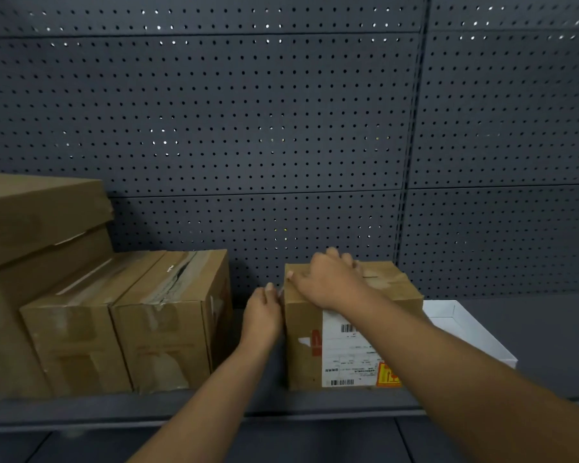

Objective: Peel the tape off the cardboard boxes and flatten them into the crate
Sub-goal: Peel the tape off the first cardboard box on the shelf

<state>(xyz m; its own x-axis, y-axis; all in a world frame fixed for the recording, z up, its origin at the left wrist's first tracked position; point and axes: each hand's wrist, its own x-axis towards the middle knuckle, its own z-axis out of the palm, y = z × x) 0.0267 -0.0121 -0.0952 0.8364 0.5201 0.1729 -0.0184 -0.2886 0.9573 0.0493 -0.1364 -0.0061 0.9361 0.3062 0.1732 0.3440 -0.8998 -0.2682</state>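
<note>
A small taped cardboard box with a white shipping label stands on the grey shelf. My right hand lies across its top, fingers curled over the far edge. At the box's upper left corner my left hand pinches what looks like a strip of clear tape. Two taped boxes stand side by side to the left, with larger boxes stacked behind them.
A white open tray or lid lies behind and right of the small box. A dark pegboard wall backs the shelf. The shelf's front edge runs across the bottom of the view.
</note>
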